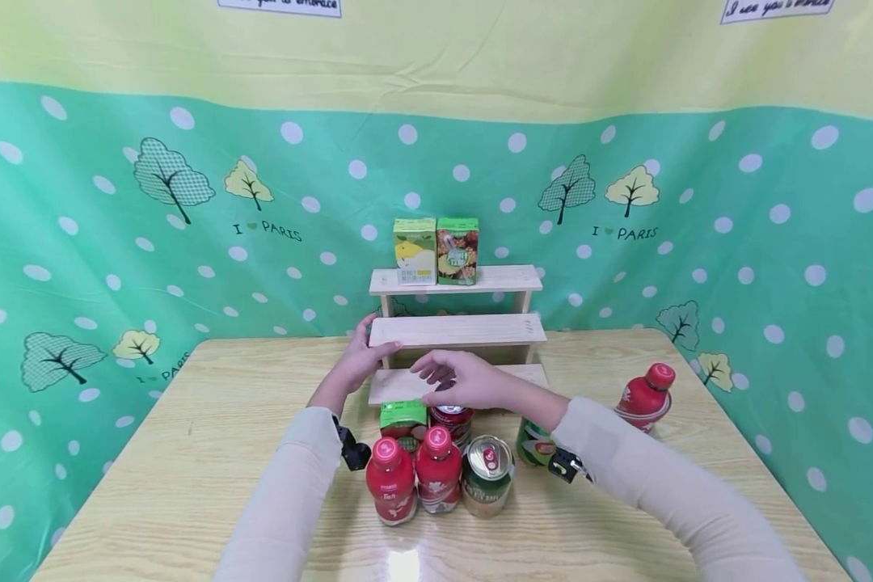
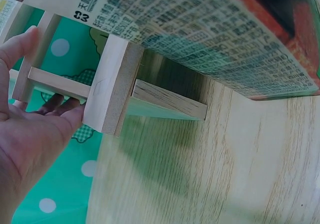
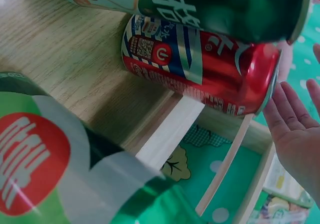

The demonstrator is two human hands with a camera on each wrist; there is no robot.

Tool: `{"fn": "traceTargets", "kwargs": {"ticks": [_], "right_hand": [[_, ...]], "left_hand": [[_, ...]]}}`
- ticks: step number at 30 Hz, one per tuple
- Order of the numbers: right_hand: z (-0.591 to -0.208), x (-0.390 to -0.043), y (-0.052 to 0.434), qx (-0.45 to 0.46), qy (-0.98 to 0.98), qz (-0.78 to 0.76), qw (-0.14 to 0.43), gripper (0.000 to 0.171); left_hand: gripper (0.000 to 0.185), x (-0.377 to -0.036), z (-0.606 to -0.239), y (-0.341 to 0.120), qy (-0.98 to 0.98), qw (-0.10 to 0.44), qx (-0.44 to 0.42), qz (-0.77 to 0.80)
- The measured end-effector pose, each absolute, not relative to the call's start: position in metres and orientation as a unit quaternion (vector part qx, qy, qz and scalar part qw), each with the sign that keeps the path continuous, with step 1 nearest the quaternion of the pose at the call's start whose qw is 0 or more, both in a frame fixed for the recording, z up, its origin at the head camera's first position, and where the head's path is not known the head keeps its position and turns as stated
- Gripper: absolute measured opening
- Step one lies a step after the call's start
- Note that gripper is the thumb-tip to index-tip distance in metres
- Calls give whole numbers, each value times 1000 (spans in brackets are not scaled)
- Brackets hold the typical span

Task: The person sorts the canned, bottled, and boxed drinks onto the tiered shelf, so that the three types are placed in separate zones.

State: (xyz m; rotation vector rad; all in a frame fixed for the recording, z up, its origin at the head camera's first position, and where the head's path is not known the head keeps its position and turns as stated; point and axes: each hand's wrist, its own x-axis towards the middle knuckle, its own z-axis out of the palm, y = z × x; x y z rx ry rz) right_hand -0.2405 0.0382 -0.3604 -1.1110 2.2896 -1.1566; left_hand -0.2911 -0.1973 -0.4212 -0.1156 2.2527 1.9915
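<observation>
A three-tier wooden rack (image 1: 458,330) stands at the back of the table. At its left side, my left hand (image 1: 360,362) holds the frame, thumb at the front of the middle tier and fingers curled behind; the left wrist view shows this hand (image 2: 37,129) among the boards. My right hand (image 1: 469,378) hovers over the lowest tier, fingers loosely bent and holding nothing. Just below it stands a red soda can (image 1: 451,420); the right wrist view shows the fingers (image 3: 287,109) beside its top rim. Left of the can is a green-topped drink carton (image 1: 403,424).
Two drink cartons (image 1: 436,252) stand on the top tier. In front of the rack are two red bottles (image 1: 439,473) and a dark green can (image 1: 487,478). A green can (image 1: 534,444) stands beneath my right forearm. Another red bottle (image 1: 645,396) is at the right.
</observation>
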Motion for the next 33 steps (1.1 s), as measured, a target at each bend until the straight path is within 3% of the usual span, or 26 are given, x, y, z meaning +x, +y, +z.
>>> {"fn": "traceTargets", "kwargs": {"ticks": [11, 21, 33], "right_hand": [[-367, -237, 23, -449, 810, -330, 184, 49], [-369, -233, 12, -442, 835, -262, 196, 58], [-374, -234, 3, -457, 860, -161, 159, 59]], "left_hand": [[87, -289, -425, -200, 745, 68, -38, 663], [86, -290, -425, -198, 739, 64, -39, 670], [86, -293, -422, -197, 741, 66, -33, 667]]}}
